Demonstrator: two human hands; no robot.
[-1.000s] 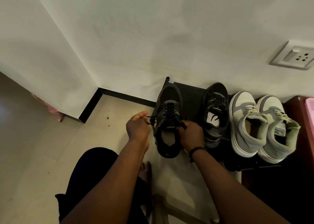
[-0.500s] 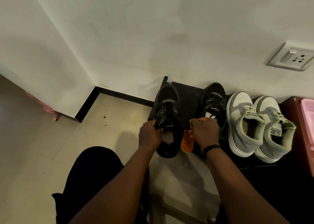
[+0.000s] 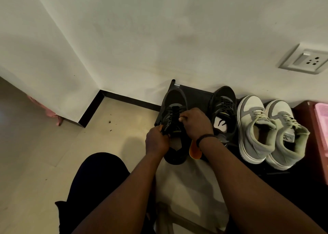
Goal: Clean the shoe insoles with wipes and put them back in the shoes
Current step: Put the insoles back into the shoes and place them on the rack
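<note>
A black sneaker (image 3: 174, 102) lies at the left end of a dark shoe rack (image 3: 195, 93), toe toward the wall. My left hand (image 3: 156, 141) grips its left side near the opening. My right hand (image 3: 195, 122) curls over the tongue and laces from the right. An orange insole (image 3: 194, 150) sticks out below my right wrist, beside the shoe's heel; what holds it is hidden. The matching black sneaker (image 3: 223, 113) stands to the right with a white insole showing inside.
A pair of grey-and-white sneakers (image 3: 266, 130) sits further right on the rack. A pink item (image 3: 322, 127) lies on a dark red surface at the far right. The wall carries a socket (image 3: 307, 60). Pale tiled floor (image 3: 53, 154) spreads to the left.
The orange insole has come into view beside the shoe's heel. My right hand moved out to the right, then back over the tongue. My left hand shifted in against the shoe's left side.
</note>
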